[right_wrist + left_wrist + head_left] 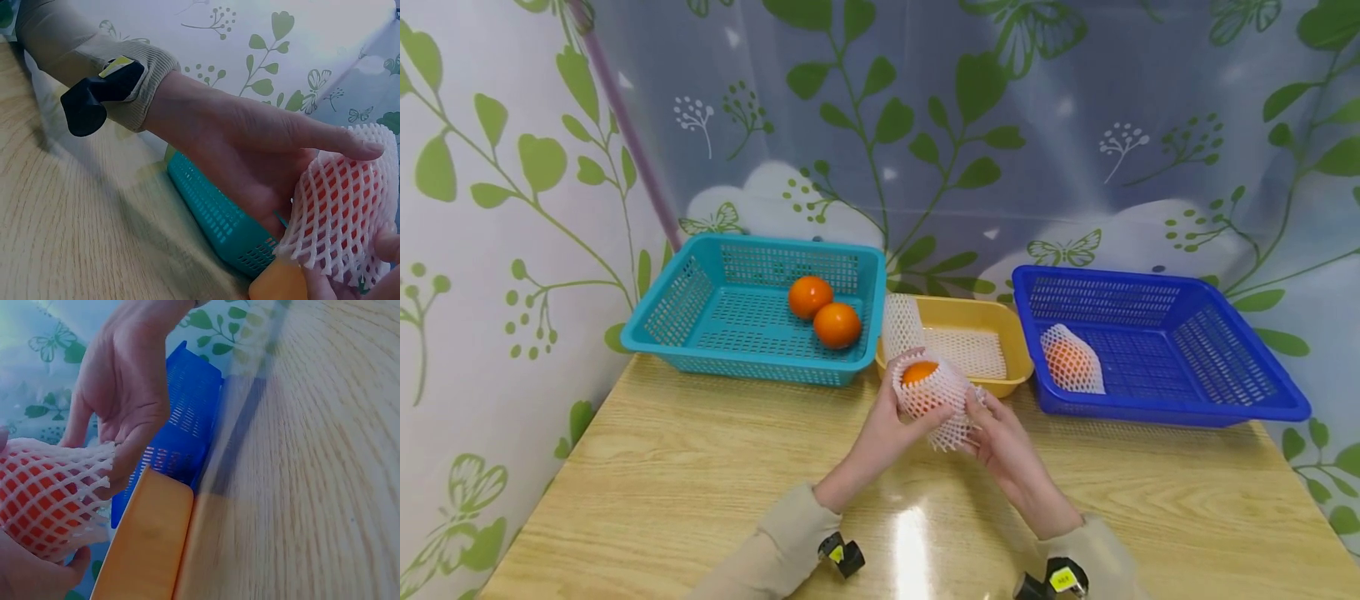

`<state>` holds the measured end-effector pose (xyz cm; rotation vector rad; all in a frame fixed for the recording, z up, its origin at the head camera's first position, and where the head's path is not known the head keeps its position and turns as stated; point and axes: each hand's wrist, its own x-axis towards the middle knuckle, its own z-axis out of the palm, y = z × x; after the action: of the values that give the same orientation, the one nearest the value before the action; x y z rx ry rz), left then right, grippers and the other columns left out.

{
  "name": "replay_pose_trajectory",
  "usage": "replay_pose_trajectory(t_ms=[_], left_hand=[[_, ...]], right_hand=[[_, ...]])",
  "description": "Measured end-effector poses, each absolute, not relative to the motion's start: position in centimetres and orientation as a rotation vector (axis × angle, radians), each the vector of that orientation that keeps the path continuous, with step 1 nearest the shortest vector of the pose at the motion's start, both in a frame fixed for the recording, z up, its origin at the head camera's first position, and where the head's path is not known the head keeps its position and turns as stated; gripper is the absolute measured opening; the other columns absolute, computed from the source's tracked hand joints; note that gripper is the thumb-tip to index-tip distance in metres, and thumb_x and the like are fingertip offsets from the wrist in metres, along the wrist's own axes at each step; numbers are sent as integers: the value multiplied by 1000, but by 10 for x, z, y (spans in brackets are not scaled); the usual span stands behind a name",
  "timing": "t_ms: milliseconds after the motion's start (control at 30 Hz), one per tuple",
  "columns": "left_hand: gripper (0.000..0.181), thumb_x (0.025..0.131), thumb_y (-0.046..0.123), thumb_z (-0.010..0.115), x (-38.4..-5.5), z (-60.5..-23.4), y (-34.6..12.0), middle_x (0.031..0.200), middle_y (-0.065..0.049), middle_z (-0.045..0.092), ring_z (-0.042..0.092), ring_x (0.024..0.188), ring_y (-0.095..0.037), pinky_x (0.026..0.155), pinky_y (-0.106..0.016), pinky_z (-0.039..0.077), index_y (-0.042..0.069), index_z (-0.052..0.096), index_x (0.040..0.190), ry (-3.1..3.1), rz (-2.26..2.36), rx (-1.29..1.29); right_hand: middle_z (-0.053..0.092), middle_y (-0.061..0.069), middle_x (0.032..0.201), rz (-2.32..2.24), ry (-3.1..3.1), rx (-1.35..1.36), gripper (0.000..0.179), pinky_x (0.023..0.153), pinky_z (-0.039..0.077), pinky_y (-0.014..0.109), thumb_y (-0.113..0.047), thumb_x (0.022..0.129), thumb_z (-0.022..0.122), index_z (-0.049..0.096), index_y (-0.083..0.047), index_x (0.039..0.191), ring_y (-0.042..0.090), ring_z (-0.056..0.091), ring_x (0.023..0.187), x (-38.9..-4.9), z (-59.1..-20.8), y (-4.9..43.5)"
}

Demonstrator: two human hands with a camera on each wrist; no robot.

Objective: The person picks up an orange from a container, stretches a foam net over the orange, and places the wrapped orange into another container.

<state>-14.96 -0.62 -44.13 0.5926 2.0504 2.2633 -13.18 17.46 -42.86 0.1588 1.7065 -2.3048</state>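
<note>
An orange (920, 372) sits inside a white foam net sleeve (942, 398), its bare top showing at the sleeve's upper left opening. My left hand (886, 429) grips the sleeved orange from the left, thumb across its front. At the sleeve's lower right end, the fingers and thumb of my right hand (1006, 446) pinch the loose net edge. Seen in the left wrist view, the netting (50, 494) stretches over the fruit, with my right hand (128, 387) at its open edge. In the right wrist view my left thumb lies along the net (344, 206).
On the left, a teal basket (752, 367) holds two bare oranges (823, 312). A yellow tray (1017, 350) with foam nets (966, 352) stands in the middle, behind my hands. The blue basket (1180, 408) at right contains a netted orange (1071, 362). All stand on a wooden table (700, 483).
</note>
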Motion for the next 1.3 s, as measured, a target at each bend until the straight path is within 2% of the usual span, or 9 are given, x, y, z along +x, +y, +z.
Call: replay_pose_trajectory(t_ms=[267,400,500,633,800,933,1067,1167,1300], left_hand=[[86,84,26,86,-149,-440,-6,147,-6,46,53,125,-24,101,-36,51,28,33,152,2048,2231,612],[87,81,17,88,-149,-439,-6,143,-7,49,56,122,-23,100,-36,52,26,36,150,2114,2218,590],[85,79,15,88,-150,-437,-8,141,-8,51,57,120,-23,98,-37,53,22,38,148,2192,2193,560],[84,79,17,88,-154,-435,-11,139,-9,53,58,118,-24,98,-40,53,18,39,148,2267,2144,534],[80,80,19,87,-156,-432,-14,140,-7,52,55,121,-23,101,-42,50,16,41,146,2264,2138,515],[74,81,22,87,-156,-427,-16,137,-6,54,56,118,-22,100,-40,51,16,45,142,2245,2136,522],[71,85,30,84,-152,-424,-17,135,-9,55,59,114,-21,96,-36,53,17,45,143,2186,2054,537],[69,89,33,80,-150,-424,-16,136,-12,53,58,116,-23,96,-36,53,17,44,145,2124,2019,554],[65,92,32,76,-149,-426,-14,139,-14,51,57,119,-25,97,-37,53,19,43,147,2083,2027,550]], right_hand=[[63,-5,104,-2332,1657,193,31,76,54,18,-14,111,39,41,-3,139,5,64,88,-132,-431,177],[66,-6,100,-2330,1677,191,24,81,54,21,-12,110,40,43,-6,133,6,64,88,-133,-435,175],[62,-4,113,-2336,1806,115,26,91,53,28,-10,108,46,42,-8,134,6,62,99,-135,-436,174],[50,7,143,-2255,2090,-138,43,105,48,34,-16,108,49,38,-5,149,8,54,123,-136,-433,177],[34,16,159,-2087,2201,-564,48,110,42,26,-21,111,41,33,-8,157,15,41,141,-137,-432,181],[28,12,163,-1954,2303,-755,72,113,37,22,-12,101,64,25,-19,161,24,34,146,-137,-434,179],[32,7,162,-1856,2466,-715,98,114,36,27,-7,85,82,24,-27,161,28,38,144,-135,-436,174],[39,10,157,-1834,2521,-648,98,112,39,36,-4,83,83,26,-25,160,30,44,138,-132,-437,172],[45,13,151,-1829,2552,-599,93,107,45,38,-5,84,83,30,-21,158,31,51,131,-131,-438,172]])
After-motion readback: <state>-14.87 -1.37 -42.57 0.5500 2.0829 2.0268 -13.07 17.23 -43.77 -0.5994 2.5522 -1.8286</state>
